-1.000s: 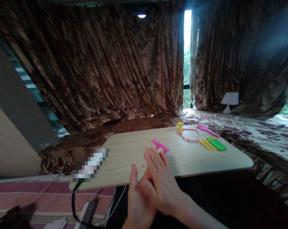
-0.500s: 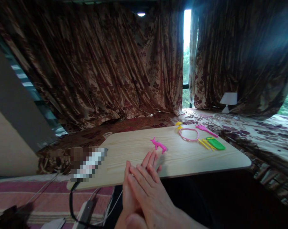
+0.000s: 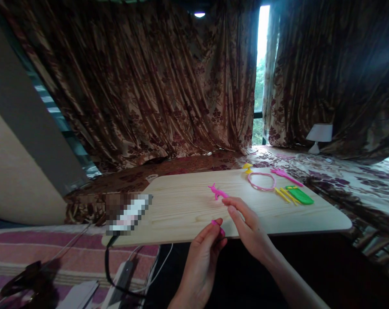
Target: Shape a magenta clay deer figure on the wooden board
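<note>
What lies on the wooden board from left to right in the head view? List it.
Blurred-out item → pink animal figure → yellow mushroom-shaped piece → pink ring → green slab.

A small, bright pink piece (image 3: 220,231), smooth and rounded where it shows, is pinched in the fingers of the left hand (image 3: 205,251) over the near edge of the table (image 3: 181,214), with part of it hidden by those fingers. Farther off, near the middle of the tabletop, is a slender pink figure (image 3: 217,192) shaped like an animal, its body stretching left to right, with two thin points on the left end and a short leg bent down below. Its right end lies by the fingertips of the right hand (image 3: 250,225), and whether they touch cannot be told.
</note>
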The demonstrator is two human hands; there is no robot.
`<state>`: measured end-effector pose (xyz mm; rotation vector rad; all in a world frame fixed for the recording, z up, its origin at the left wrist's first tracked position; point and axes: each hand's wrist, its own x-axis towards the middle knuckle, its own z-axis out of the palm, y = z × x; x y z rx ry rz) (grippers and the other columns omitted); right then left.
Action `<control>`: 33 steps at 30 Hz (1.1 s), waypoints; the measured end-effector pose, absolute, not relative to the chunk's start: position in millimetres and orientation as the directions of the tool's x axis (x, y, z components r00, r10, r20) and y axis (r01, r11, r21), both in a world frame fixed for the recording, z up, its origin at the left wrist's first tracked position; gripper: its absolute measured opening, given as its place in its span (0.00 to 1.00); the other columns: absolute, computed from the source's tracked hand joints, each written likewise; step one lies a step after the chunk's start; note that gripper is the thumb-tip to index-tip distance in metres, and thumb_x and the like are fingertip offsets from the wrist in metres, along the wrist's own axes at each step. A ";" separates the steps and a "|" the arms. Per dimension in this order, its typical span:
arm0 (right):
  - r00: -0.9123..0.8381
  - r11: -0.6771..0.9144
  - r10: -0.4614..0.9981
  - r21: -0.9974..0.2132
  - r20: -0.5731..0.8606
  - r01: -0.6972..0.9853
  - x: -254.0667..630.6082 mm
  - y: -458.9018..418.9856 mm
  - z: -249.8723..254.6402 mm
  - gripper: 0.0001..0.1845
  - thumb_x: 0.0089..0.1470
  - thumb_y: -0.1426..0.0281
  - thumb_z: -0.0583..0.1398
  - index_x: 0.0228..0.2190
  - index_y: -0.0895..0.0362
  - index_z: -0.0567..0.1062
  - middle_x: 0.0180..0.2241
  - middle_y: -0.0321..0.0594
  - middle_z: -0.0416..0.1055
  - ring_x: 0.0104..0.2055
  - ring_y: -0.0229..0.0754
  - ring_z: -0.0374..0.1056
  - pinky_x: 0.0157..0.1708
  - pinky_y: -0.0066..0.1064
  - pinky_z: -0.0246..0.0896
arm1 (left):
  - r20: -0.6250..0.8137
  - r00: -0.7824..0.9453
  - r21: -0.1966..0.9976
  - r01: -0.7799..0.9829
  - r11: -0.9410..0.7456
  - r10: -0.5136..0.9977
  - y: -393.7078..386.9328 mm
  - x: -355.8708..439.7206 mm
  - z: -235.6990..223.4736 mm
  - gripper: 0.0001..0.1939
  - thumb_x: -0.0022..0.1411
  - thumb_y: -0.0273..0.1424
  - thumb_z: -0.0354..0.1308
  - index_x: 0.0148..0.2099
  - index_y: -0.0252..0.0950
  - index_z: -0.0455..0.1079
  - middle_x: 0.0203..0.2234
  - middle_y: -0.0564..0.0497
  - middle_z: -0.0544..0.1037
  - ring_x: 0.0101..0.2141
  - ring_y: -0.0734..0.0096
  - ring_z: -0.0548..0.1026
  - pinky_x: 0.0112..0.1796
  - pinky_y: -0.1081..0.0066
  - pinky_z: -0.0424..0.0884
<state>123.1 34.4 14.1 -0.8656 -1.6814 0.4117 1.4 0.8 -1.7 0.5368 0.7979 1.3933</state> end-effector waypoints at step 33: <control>-0.064 0.682 0.723 -0.695 0.688 0.227 140.5 8.8 -1.6 0.08 0.54 0.75 0.58 0.35 0.54 0.76 0.33 0.40 0.73 0.37 0.40 0.70 0.38 0.32 0.66 | 0.280 -0.156 0.959 0.080 -0.270 0.947 -5.2 -7.8 10.2 0.09 0.51 0.32 0.64 0.37 0.37 0.77 0.32 0.50 0.80 0.36 0.65 0.75 0.42 0.73 0.68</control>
